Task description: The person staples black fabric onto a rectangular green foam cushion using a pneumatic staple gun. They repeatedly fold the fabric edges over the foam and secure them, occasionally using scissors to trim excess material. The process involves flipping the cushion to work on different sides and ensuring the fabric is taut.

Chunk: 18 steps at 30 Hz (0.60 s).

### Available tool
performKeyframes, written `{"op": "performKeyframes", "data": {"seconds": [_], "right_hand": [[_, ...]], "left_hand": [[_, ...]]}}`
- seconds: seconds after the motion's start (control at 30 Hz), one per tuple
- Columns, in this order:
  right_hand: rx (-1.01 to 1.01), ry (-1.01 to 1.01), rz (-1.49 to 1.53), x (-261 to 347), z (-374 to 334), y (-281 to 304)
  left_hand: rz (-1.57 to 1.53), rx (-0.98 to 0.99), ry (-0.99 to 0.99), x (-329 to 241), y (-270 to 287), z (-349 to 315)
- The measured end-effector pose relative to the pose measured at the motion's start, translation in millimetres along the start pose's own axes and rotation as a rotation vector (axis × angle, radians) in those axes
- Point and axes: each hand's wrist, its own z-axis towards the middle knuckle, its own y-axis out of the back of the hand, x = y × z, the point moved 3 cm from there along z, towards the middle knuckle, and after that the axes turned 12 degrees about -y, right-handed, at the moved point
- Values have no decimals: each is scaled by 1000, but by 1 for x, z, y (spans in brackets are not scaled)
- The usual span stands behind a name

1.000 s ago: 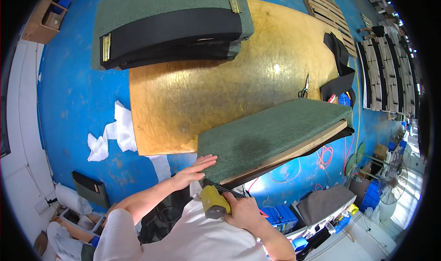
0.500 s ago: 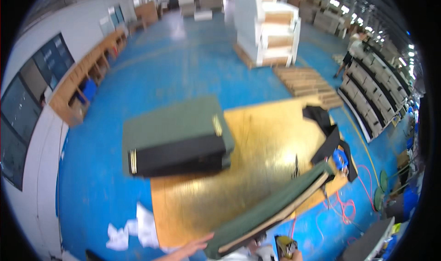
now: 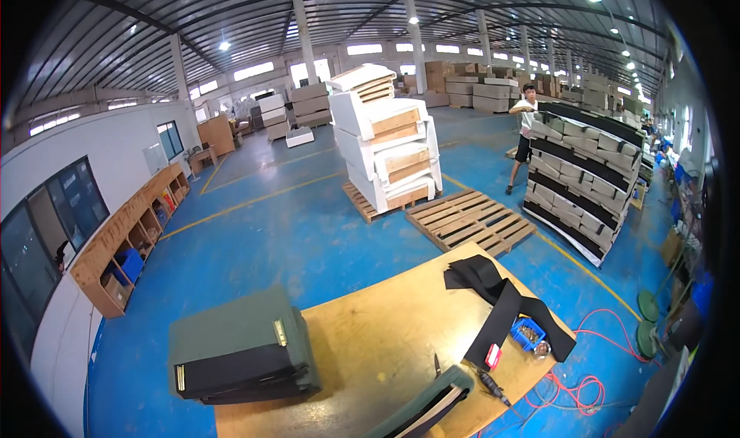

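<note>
Neither of my hands shows in the head view at this moment. At the lower edge, a green fabric-covered panel with a pale wooden edge lies on the yellow worktable, its near end cut off by the picture. On the table's left end sits a stack of green and black padded panels with brass-coloured hinges. Beyond the single panel are a dark pointed tool, a black driver-like tool and a small red and white box. Folded black fabric strips lie around a blue bin of small metal pieces.
Past the table lies a wooden pallet, with a tall stack of white frames behind it. A person stands beside stacked grey and black panels. Red hose coils on the blue floor at right. Wooden shelving lines the left wall.
My view has tilted up, so the table and panels sit lower. My left hand, at the panel's end, and my right hand, holding a tool, have dropped out of the picture.
</note>
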Motion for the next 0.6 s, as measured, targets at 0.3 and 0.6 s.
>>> {"op": "performKeyframes", "data": {"seconds": [0.3,0.6], "right_hand": [[276,86,-515,18,121,55],[340,271,-464,211,178,17]], "left_hand": [[43,105,380,-66,-24,-40],[-242,-38,1116,-133,-59,-156]]}}
